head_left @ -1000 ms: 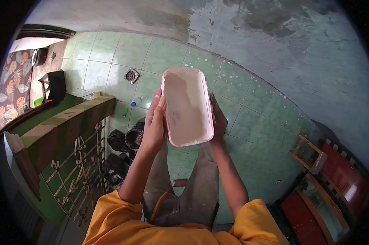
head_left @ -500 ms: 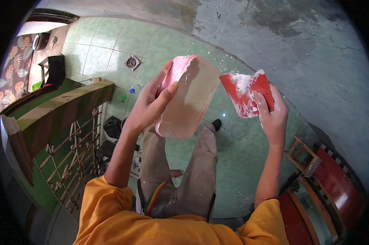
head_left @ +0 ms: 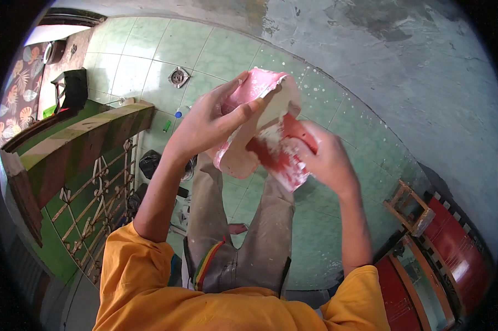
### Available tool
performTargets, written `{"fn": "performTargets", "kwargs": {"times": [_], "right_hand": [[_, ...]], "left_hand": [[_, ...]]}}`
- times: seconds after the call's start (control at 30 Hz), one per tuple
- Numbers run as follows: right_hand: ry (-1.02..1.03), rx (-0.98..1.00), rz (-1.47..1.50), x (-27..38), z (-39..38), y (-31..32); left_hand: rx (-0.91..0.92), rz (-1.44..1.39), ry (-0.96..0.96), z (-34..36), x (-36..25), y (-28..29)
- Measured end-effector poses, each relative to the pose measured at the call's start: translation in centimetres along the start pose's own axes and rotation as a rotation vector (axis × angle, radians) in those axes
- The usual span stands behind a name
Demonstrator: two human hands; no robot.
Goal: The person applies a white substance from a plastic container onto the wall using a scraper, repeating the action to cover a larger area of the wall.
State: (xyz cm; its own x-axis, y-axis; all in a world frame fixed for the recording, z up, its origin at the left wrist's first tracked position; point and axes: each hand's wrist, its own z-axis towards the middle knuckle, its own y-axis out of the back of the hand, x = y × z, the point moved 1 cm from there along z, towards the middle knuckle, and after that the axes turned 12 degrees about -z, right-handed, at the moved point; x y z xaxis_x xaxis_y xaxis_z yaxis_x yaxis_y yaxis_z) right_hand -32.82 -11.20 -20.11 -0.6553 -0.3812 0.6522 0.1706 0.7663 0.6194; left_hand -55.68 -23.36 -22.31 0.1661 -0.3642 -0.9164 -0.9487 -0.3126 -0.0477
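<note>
My left hand [head_left: 213,124] grips a pale, translucent plastic tub [head_left: 274,110] by its side, with pink and white residue along the rim. The tub is tilted in front of me above my knees. A flat red plastic scraper [head_left: 276,157], smeared with white paste, is pinched in my right hand [head_left: 329,163]. Its blade lies against or just over the tub's near right edge; overlap hides whether they touch. My right hand is slightly blurred.
A grey, patchy plastered wall [head_left: 392,94] rises beyond the green tiled floor [head_left: 188,47], which has white spatters. A metal railing [head_left: 97,190] stands left. On the right are a small wooden stool [head_left: 409,208] and red furniture [head_left: 458,254]. A blue-capped bottle [head_left: 180,113] lies on the floor.
My right hand has brought the scraper left and down, from beside the tub to its edge. The tub has turned and tipped in my left hand.
</note>
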Motion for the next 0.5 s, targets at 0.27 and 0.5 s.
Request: {"fn": "performTargets", "kwargs": {"times": [0.27, 0.5], "right_hand": [[-0.136, 0.183, 0.625, -2.9, -2.0, -4.5], [-0.204, 0.171, 0.985, -4.3, -3.0, -5.6]], "left_hand": [[-0.134, -0.179, 0.025, -0.6, 1.6, -0.5], [-0.285, -0.304, -0.069, -1.1, 2.6, -0.4]]}}
